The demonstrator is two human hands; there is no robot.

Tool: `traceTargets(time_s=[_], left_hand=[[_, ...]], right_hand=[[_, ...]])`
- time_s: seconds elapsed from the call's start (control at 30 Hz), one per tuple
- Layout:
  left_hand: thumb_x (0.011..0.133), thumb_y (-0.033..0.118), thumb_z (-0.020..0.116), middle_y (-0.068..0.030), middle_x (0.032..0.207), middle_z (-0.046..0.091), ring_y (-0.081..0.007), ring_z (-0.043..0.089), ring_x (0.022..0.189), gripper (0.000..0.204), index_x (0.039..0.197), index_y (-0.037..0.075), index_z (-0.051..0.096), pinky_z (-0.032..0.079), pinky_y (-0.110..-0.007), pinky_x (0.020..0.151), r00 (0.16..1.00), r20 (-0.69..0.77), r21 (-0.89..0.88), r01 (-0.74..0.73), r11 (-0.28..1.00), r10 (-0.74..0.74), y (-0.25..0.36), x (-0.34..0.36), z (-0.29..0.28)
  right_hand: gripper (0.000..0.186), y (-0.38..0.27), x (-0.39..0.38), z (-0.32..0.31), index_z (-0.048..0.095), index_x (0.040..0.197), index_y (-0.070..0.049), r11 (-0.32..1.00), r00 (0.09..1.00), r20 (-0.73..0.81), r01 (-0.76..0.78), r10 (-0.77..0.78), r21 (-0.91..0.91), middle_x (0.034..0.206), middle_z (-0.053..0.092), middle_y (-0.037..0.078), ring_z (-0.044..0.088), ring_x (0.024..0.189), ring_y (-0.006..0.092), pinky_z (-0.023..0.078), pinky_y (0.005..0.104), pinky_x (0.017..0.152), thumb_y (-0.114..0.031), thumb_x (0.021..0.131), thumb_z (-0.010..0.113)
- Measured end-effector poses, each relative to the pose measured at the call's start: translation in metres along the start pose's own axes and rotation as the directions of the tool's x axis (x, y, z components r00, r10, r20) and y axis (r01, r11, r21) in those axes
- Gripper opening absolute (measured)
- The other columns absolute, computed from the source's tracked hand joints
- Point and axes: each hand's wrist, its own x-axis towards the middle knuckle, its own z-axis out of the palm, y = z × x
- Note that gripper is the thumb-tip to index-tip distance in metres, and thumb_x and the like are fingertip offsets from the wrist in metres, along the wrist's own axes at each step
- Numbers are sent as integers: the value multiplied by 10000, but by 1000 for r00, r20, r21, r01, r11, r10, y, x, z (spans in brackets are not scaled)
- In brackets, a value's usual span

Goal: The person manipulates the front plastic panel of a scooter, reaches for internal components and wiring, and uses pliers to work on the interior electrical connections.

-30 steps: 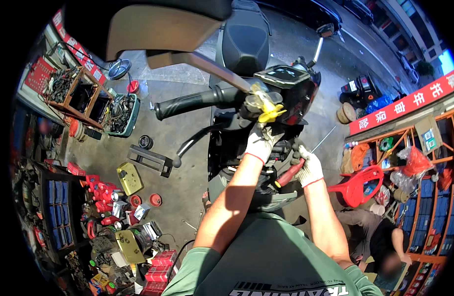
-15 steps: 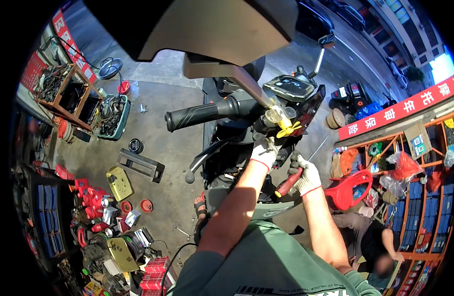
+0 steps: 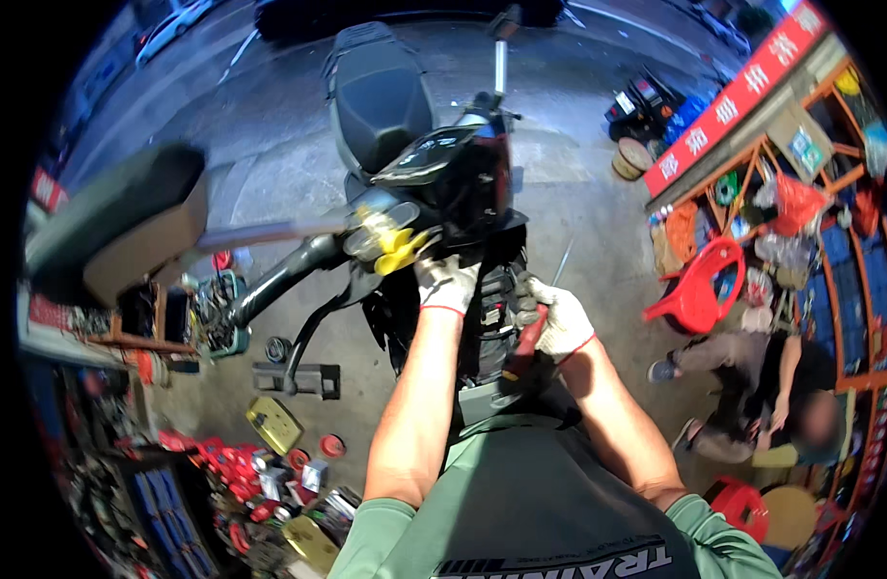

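Observation:
A black scooter stands in front of me, its handlebar grip reaching out to the left. My left hand, in a white glove, grips the handlebar switch housing beside a yellow part. In its own white glove, my right hand is closed on a red-handled screwdriver whose thin shaft points up beside the scooter's front panel. Both forearms rise from my green shirt at the bottom edge.
A mirror juts out at the left. Red parts and boxes litter the floor at lower left. At the right are a red plastic chair, a crouching person and orange shelving.
The view has swung, so the scooter now sits more centred and upright in the picture. My hands stay on the handlebar housing and the screwdriver; the right hand has risen slightly.

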Motion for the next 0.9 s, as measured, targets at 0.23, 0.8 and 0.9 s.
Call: traceTargets(time_s=[0.23,0.8,0.9], left_hand=[[717,193,628,-151,1149,612,-340,564,1048,369,1064,67,629,452,-557,912,997,-6,219,-70,973,73,-6,11,-3],[911,209,425,-160,1279,550,-313,484,1203,397,1230,5,544,400,-434,967,977,66,756,-180,629,201,-33,8,-3],[838,265,523,-137,1133,611,-280,541,1035,378,1131,36,589,414,-367,750,995,94,827,-90,555,22,-19,5,-9]], right_hand=[[130,10,-41,-9,594,1001,-60,996,995,-75,72,-68,59,769,590,53,514,562,109,446,236,495,-105,927,497],[168,-16,-86,-123,572,1083,0,919,990,56,96,-127,383,904,618,39,615,810,77,511,216,674,-59,932,529],[167,-15,-83,-133,571,1089,-11,898,996,-35,94,-88,430,905,619,48,618,795,79,511,202,668,-43,937,511]])
